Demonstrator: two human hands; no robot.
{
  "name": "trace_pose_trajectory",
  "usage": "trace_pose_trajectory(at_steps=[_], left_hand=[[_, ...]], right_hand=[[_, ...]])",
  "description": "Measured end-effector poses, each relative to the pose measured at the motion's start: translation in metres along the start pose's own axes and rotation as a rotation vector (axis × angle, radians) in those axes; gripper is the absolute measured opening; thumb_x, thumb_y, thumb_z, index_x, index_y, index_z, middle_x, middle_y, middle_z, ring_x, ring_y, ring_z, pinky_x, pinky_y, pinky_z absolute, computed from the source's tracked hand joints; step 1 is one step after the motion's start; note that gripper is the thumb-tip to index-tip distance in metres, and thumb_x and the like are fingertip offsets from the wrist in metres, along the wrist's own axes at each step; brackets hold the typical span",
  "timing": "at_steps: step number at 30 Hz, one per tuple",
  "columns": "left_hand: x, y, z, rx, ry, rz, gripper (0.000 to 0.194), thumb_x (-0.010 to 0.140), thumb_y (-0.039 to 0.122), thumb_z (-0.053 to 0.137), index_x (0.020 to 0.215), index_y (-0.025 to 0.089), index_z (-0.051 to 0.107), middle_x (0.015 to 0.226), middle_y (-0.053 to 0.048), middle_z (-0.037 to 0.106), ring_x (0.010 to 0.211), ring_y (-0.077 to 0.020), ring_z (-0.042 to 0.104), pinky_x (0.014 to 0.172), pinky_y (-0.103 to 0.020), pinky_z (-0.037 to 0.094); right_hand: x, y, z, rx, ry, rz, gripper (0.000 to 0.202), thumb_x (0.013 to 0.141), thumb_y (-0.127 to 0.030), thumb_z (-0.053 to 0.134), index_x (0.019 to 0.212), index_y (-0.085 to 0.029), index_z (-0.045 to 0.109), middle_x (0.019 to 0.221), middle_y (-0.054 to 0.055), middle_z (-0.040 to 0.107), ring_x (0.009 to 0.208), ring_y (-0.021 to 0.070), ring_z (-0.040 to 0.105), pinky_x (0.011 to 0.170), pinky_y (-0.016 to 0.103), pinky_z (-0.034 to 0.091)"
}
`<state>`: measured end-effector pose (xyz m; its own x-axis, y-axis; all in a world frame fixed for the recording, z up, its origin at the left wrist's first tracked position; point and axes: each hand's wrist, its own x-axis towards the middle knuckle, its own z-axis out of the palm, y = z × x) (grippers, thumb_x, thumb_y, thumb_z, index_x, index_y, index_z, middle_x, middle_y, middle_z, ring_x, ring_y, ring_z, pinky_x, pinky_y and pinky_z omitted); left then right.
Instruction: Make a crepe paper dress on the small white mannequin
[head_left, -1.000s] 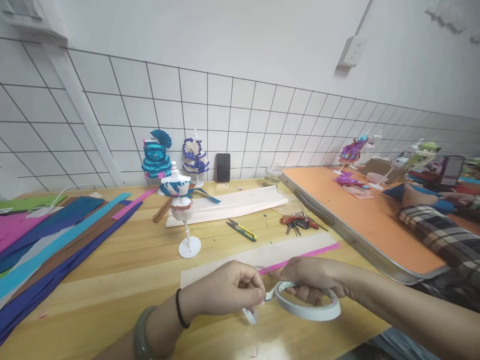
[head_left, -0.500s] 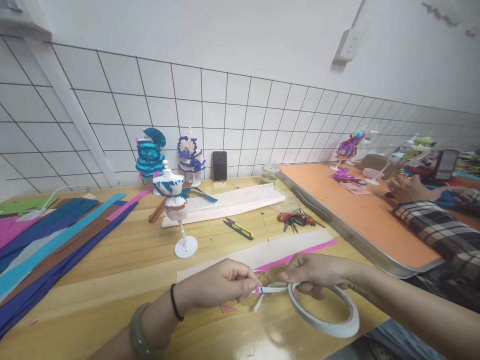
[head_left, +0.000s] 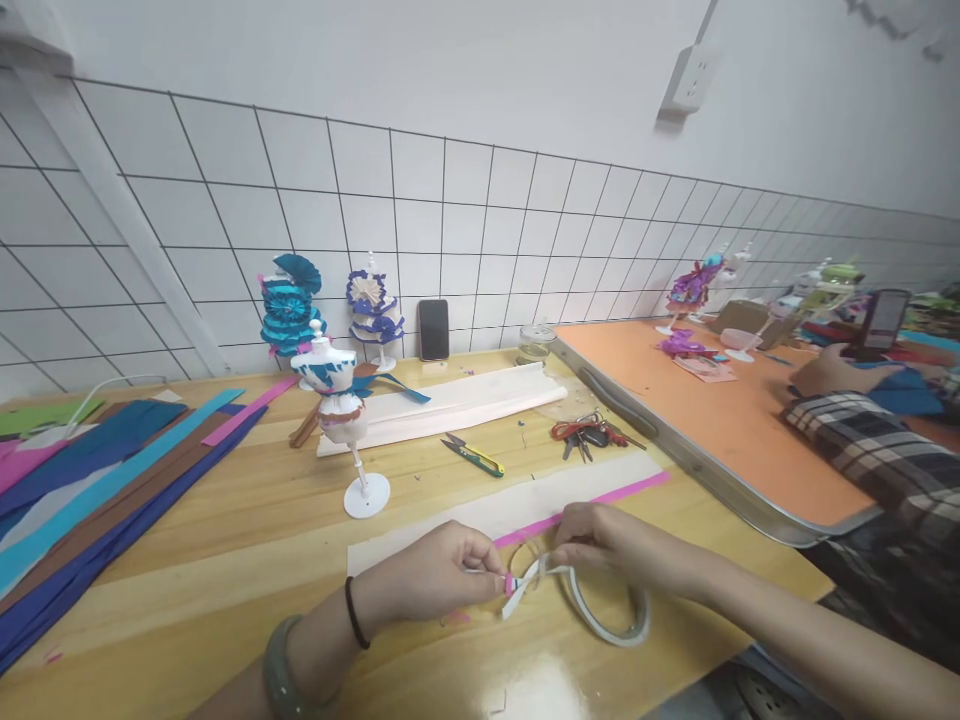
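Note:
My left hand (head_left: 442,575) is closed in a pinch on a small pink paper piece (head_left: 509,584) at the end of a narrow white tape strip (head_left: 513,604). Just right of it, my right hand (head_left: 611,540) has its fingers closed on the same strip. From that hand the roll of white tape (head_left: 637,632) hangs as a tilted ring low over the table; its upper part is hidden by the fingers. Behind both hands lies a long cream paper strip (head_left: 442,520) with a pink edge (head_left: 637,487).
Yellow thread snips (head_left: 480,459) and keys (head_left: 589,437) lie farther back. A white mini dress form (head_left: 367,495) stands left of centre, two decorated ones behind. Coloured crepe paper (head_left: 150,465) covers the left. A co-worker's plaid sleeve (head_left: 847,440) rests at the orange table (head_left: 720,440).
My right hand has shifted slightly left, and the tape roll has swung left and turned under it. The strip between my hands looks twisted now. My left hand keeps its pinch.

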<state>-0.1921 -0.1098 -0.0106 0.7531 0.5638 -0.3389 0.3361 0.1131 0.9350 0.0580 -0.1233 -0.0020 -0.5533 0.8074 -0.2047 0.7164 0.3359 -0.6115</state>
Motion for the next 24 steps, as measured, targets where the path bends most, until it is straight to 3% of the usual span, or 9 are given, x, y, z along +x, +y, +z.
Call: trace_pose_trajectory(at_steps=[3, 5, 12, 16, 20, 23, 24], left_hand=[[0.0, 0.001, 0.001, -0.019, 0.002, -0.009, 0.03, 0.071, 0.044, 0.059, 0.073, 0.014, 0.062, 0.06, 0.003, 0.048, 0.053, -0.0073, 0.038, 0.046, -0.018, 0.034], [0.001, 0.001, 0.001, -0.033, 0.009, -0.016, 0.03, 0.07, 0.044, 0.06, 0.073, 0.014, 0.062, 0.06, 0.004, 0.049, 0.053, -0.0076, 0.038, 0.047, -0.019, 0.034], [0.001, 0.004, -0.003, 0.0, 0.044, 0.035, 0.026, 0.07, 0.038, 0.062, 0.074, 0.013, 0.065, 0.065, 0.002, 0.059, 0.061, -0.0095, 0.046, 0.06, -0.021, 0.036], [-0.001, 0.006, -0.002, 0.014, 0.043, 0.027, 0.024, 0.071, 0.037, 0.06, 0.073, 0.013, 0.063, 0.061, 0.003, 0.054, 0.057, -0.0079, 0.043, 0.057, -0.02, 0.036], [0.0, 0.004, 0.002, 0.0, 0.0, -0.008, 0.026, 0.072, 0.039, 0.059, 0.076, 0.013, 0.063, 0.06, 0.004, 0.05, 0.051, -0.0071, 0.039, 0.048, -0.019, 0.033], [0.001, 0.001, 0.005, 0.051, -0.03, 0.049, 0.023, 0.073, 0.035, 0.058, 0.076, 0.013, 0.064, 0.058, 0.004, 0.049, 0.05, -0.0059, 0.035, 0.046, -0.018, 0.026], [0.001, 0.0, 0.005, 0.065, -0.029, 0.068, 0.022, 0.074, 0.034, 0.058, 0.076, 0.013, 0.065, 0.057, 0.004, 0.048, 0.051, -0.0057, 0.035, 0.046, -0.018, 0.025]], right_hand=[[-0.007, -0.006, 0.003, -0.164, 0.213, -0.084, 0.028, 0.091, -0.033, 0.041, 0.09, -0.019, 0.066, 0.089, 0.007, 0.058, 0.084, 0.0183, 0.052, 0.075, 0.03, 0.041], [-0.014, -0.01, 0.006, -0.192, 0.281, -0.094, 0.027, 0.092, -0.03, 0.038, 0.093, -0.02, 0.064, 0.092, 0.008, 0.057, 0.088, 0.0189, 0.051, 0.078, 0.031, 0.041], [-0.034, -0.022, 0.039, -0.191, 0.365, -0.149, 0.016, 0.089, -0.028, 0.046, 0.08, -0.019, 0.056, 0.084, 0.006, 0.058, 0.081, 0.0184, 0.052, 0.073, 0.033, 0.043], [-0.041, -0.024, 0.057, -0.233, 0.409, -0.11, 0.021, 0.087, -0.029, 0.047, 0.07, -0.019, 0.051, 0.073, 0.004, 0.057, 0.072, 0.0186, 0.052, 0.067, 0.034, 0.043], [-0.03, -0.02, 0.041, -0.134, 0.486, 0.0, 0.022, 0.09, -0.03, 0.041, 0.075, -0.019, 0.053, 0.077, 0.006, 0.061, 0.073, 0.018, 0.056, 0.067, 0.03, 0.045], [0.005, -0.018, 0.014, -0.233, 0.511, 0.089, 0.026, 0.091, -0.031, 0.038, 0.078, -0.017, 0.057, 0.078, 0.007, 0.064, 0.073, 0.0175, 0.059, 0.067, 0.028, 0.046], [0.022, -0.019, 0.007, -0.313, 0.452, 0.122, 0.026, 0.091, -0.029, 0.037, 0.083, -0.017, 0.059, 0.083, 0.008, 0.065, 0.078, 0.0173, 0.06, 0.069, 0.027, 0.045]])
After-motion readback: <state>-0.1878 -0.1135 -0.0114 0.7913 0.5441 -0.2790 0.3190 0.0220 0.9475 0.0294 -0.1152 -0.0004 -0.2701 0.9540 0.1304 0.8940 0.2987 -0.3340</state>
